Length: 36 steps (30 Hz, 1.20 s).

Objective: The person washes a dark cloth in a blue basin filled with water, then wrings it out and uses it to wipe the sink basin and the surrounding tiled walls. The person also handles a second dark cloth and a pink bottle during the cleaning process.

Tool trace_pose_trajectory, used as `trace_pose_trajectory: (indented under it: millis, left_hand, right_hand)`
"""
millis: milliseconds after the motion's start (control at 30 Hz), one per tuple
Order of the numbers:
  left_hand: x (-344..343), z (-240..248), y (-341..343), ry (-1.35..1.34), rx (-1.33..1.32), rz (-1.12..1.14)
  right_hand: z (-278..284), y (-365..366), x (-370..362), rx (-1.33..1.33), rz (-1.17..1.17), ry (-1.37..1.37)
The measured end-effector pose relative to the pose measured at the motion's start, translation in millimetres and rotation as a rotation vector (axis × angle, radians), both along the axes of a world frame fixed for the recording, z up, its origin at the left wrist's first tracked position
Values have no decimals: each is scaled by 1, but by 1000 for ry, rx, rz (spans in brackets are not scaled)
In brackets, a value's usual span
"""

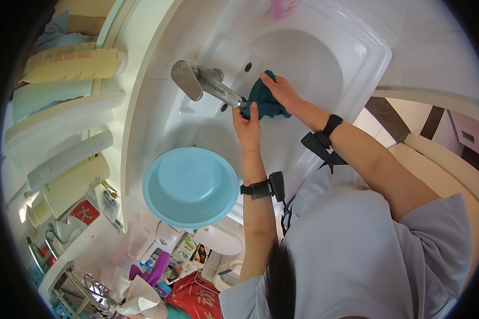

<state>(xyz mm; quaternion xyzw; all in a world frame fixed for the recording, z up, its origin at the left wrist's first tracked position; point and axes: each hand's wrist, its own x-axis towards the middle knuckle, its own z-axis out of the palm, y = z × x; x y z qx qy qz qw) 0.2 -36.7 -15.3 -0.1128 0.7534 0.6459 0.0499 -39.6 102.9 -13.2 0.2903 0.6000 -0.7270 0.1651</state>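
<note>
Both hands grip a dark teal cloth [266, 100] over the white sink [311, 58], close to the tip of the chrome faucet [218, 89]. My left hand [247, 127] pinches the cloth's near left edge right by the spout, thumb on top. Its upper right part is in my right hand [285, 97], with the thumb pointing toward the faucet. The cloth is bunched and hangs slightly between them. Whether water is running cannot be made out. Black straps with small dark devices circle both wrists.
A light blue plastic basin [191, 186] stands left of my left forearm, at the sink's end. Bottles, among them a yellow one [74, 65], line the shelf at far left. A pink object [283, 8] lies at the sink's far edge. Below the basin are a red bag [194, 297] and assorted items.
</note>
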Motion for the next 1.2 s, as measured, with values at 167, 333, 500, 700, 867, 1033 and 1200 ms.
trace_pose_trajectory:
  millis: [167,333,500,700,867,1033,1200]
  left_hand:
    - [1,-26,-16,43,98,-73]
    - [-1,-25,-19,-64,70,-99]
    - [-5,-32,-25,-351,469,184]
    - [-2,16,27,222,-415,-216]
    - [-24,-4,9,11,-555,104]
    - [-20,0,21,276,-437,19]
    - [-18,-14,13,139,-382,110]
  right_hand:
    - [6,3,1,-12,81,71]
    - [-3,0,3,-239,75,120]
    - [2,-4,5,-362,64,157]
    - [-42,-14,-2,-37,-15,76]
    - [-13,-49,11,303,391,-29]
    - [-29,-50,4,615,458,273]
    - [-6,-41,-4,233,460,11]
